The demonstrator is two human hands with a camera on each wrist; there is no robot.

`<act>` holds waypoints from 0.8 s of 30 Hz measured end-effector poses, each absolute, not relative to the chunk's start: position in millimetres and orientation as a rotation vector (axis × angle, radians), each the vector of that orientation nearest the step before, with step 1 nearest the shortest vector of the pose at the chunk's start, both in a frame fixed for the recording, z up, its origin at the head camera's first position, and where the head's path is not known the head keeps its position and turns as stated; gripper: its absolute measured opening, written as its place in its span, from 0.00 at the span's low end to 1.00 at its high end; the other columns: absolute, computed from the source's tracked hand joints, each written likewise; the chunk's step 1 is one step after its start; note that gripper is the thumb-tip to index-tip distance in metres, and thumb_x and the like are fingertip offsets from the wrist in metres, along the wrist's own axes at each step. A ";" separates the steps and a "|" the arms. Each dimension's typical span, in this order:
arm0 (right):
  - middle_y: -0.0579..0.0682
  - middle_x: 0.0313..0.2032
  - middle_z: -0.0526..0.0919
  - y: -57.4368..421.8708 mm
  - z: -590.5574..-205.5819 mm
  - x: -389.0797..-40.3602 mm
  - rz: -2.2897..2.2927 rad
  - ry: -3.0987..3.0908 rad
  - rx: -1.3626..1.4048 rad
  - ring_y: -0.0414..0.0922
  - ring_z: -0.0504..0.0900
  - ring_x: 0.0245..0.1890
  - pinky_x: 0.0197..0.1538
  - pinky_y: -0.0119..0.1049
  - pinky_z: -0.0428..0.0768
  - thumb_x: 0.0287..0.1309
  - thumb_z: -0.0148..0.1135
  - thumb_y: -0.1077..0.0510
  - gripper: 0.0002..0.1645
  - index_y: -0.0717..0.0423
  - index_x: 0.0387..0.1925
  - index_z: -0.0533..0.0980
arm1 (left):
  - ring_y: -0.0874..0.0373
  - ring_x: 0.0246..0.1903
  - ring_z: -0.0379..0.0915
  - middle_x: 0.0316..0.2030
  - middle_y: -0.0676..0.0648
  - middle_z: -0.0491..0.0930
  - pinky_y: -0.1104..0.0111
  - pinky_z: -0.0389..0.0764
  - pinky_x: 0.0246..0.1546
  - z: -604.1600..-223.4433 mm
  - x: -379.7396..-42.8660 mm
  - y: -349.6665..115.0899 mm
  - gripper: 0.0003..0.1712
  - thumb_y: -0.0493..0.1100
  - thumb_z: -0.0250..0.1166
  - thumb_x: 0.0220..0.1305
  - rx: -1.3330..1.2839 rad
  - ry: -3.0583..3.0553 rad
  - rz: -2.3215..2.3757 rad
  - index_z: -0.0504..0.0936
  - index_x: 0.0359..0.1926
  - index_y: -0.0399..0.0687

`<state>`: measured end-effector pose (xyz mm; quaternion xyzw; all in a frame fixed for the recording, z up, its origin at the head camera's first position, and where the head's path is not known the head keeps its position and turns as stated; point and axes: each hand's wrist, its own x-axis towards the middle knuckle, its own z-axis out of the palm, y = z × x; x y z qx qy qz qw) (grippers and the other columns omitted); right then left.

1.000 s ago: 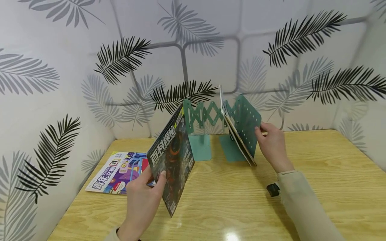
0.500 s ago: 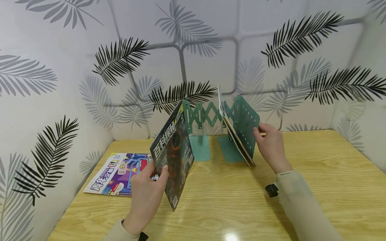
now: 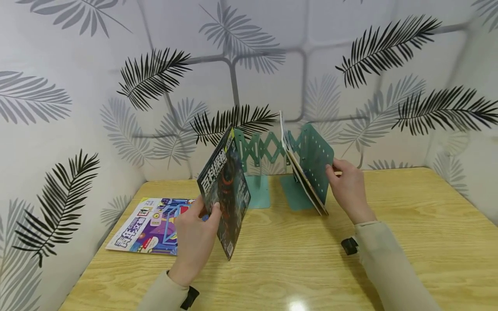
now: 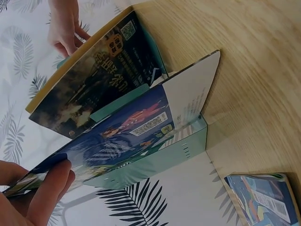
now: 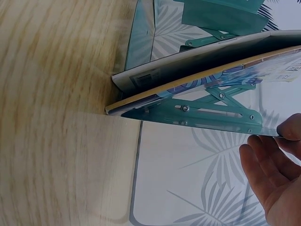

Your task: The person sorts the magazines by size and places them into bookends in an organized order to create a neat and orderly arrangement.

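Note:
In the head view my left hand (image 3: 196, 242) grips the near edge of a dark magazine (image 3: 227, 203), thumb on its cover. The magazine stands on edge, slightly tilted, by the left end of a green expanding bookend (image 3: 268, 147). The left wrist view shows its blue back cover (image 4: 136, 125) beside a green end plate. My right hand (image 3: 348, 185) pinches the edge of the bookend's right perforated plate (image 3: 320, 162); the right wrist view shows thumb and fingers (image 5: 263, 165) at that edge. Magazines (image 3: 307, 185) lean left inside the right plate.
A purple, colourful magazine (image 3: 149, 231) lies flat on the wooden table (image 3: 280, 259) at the left, partly behind my left hand. A wall with a leaf pattern (image 3: 268, 86) rises directly behind the bookend.
My left hand has moved slightly right and away from me, carrying the dark magazine further toward the bookend. The right hand stays at the plate.

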<state>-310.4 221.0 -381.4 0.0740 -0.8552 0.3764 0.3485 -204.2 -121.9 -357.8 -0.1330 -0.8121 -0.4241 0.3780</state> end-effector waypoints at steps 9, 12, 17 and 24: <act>0.62 0.39 0.84 218.6 -379.5 -311.1 0.997 -2.214 0.188 0.57 0.83 0.40 0.44 0.54 0.83 0.69 0.56 0.62 0.14 0.67 0.45 0.83 | 0.57 0.33 0.84 0.34 0.46 0.87 0.58 0.84 0.31 -357.3 -212.4 -119.4 0.10 0.34 0.67 0.61 -0.318 -2.077 -1.129 0.85 0.45 0.40; 0.61 0.38 0.84 218.9 -379.4 -311.3 0.996 -2.213 0.185 0.56 0.83 0.39 0.44 0.54 0.83 0.69 0.56 0.62 0.13 0.67 0.43 0.83 | 0.57 0.33 0.84 0.34 0.45 0.87 0.56 0.84 0.32 -357.3 -215.9 -117.2 0.11 0.34 0.67 0.62 -0.318 -2.079 -1.140 0.85 0.46 0.40; 0.61 0.37 0.84 219.5 -379.7 -311.4 0.987 -2.212 0.182 0.57 0.83 0.39 0.43 0.54 0.83 0.68 0.56 0.62 0.12 0.67 0.40 0.83 | 0.57 0.32 0.83 0.34 0.45 0.87 0.57 0.84 0.32 -358.2 -221.5 -113.4 0.10 0.34 0.66 0.62 -0.333 -2.076 -1.141 0.84 0.45 0.38; 0.61 0.38 0.84 220.2 -379.8 -311.3 0.988 -2.216 0.172 0.57 0.83 0.39 0.44 0.54 0.83 0.68 0.56 0.62 0.12 0.67 0.40 0.83 | 0.55 0.31 0.82 0.34 0.43 0.86 0.58 0.84 0.31 -359.1 -229.2 -110.0 0.07 0.34 0.65 0.63 -0.347 -2.068 -1.110 0.83 0.42 0.37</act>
